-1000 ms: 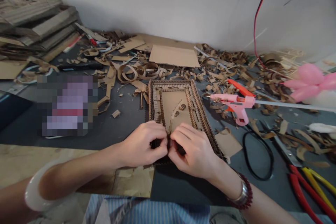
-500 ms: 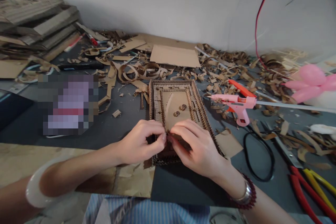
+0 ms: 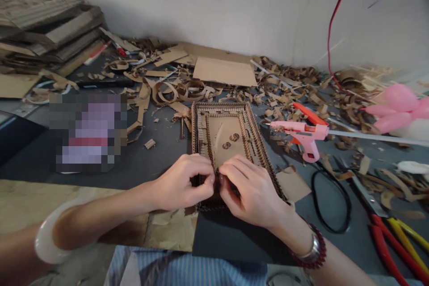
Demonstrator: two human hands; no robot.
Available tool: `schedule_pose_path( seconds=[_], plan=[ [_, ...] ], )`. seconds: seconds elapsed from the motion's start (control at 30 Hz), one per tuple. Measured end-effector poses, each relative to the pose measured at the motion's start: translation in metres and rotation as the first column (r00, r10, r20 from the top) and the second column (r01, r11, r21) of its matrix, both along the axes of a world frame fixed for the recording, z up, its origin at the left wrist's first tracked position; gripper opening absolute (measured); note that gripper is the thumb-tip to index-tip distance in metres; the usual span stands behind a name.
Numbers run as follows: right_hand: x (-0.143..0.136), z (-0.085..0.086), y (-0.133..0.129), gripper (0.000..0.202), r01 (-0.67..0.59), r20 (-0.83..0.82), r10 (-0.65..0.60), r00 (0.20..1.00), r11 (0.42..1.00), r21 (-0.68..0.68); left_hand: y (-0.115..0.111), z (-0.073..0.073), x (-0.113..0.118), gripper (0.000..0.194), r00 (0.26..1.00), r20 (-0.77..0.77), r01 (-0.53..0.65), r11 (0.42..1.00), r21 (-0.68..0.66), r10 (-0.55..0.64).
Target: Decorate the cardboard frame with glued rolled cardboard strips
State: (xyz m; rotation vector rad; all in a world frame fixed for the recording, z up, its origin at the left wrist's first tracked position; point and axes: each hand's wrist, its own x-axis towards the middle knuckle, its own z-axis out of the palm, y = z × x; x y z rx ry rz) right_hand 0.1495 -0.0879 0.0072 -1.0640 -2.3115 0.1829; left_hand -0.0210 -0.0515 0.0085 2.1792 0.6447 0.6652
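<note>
Two pinches close on the lower end of one pale strip (image 3: 218,137): I have the left hand (image 3: 189,181) and the right hand (image 3: 253,190) nearly touching, though the fingers hide exactly how much each one grips. The strip curves away over the cardboard frame (image 3: 197,132), which lies flat on the worktop (image 3: 167,143) beneath my hands. I judge the strip nearly weightless, springy and easily creased, so fingertip pressure near its end suits it. The frame looks light but fairly stiff; I'd take it by its long outer sides, gently, since the ridged rims could crush. Inside it, two small coils (image 3: 234,136) look apt to roll or unwind. Beyond its right side lies a pink glue gun (image 3: 310,143), its nozzle pointing towards the frame.
</note>
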Motion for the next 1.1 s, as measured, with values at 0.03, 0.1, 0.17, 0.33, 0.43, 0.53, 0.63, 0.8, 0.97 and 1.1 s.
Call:
schedule_pose_path(
  seconds=[0.03,0.1,0.17,0.33,0.43,0.53,0.63,0.8,0.97,1.1],
  plan=[
    [0.001,0.0,0.0,0.014,0.004,-0.002,-0.004,1.0,1.0,0.011,0.0,0.0,0.0,0.022,1.0,0.003,0.007,1.0,-0.01,-0.006],
    [0.002,0.001,0.001,0.013,0.014,-0.011,-0.014,1.0,1.0,0.028,-0.001,0.0,0.0,0.022,1.0,0.008,0.016,1.0,-0.026,-0.016],
    [0.004,0.002,0.001,0.012,0.023,-0.03,-0.022,0.999,0.999,0.031,-0.001,0.001,-0.001,0.022,1.0,0.01,0.018,0.999,-0.031,-0.018],
    [0.008,0.004,0.003,0.006,0.002,-0.137,-0.005,0.99,1.0,-0.017,0.0,0.006,-0.003,0.027,0.999,0.044,0.019,0.998,-0.065,-0.016],
    [0.007,0.004,0.003,0.01,-0.063,-0.182,0.055,0.982,0.997,-0.041,0.002,0.009,-0.005,0.028,0.996,0.074,0.057,0.994,-0.092,-0.05],
    [0.005,0.005,0.001,0.015,-0.098,-0.237,0.086,0.968,0.995,-0.037,0.002,0.009,-0.005,0.027,0.992,0.103,0.085,0.992,-0.087,-0.076],
    [0.004,0.006,0.0,0.014,-0.12,-0.284,0.104,0.953,0.992,-0.039,0.001,0.008,-0.005,0.025,0.995,0.083,0.051,0.997,-0.053,-0.046],
    [0.004,0.006,-0.001,0.017,-0.097,-0.334,0.068,0.94,0.993,-0.071,0.001,0.01,-0.004,0.024,0.999,0.033,-0.033,0.999,-0.034,0.034],
    [0.005,0.004,0.002,0.016,-0.075,-0.364,0.032,0.931,0.992,-0.105,0.003,0.013,-0.004,0.026,1.0,0.007,0.003,0.996,-0.094,-0.002],
    [0.005,0.006,0.002,0.015,-0.087,-0.368,0.027,0.929,0.985,-0.148,0.004,0.014,-0.005,0.027,0.999,0.027,0.026,0.988,-0.153,-0.022]
  ],
)
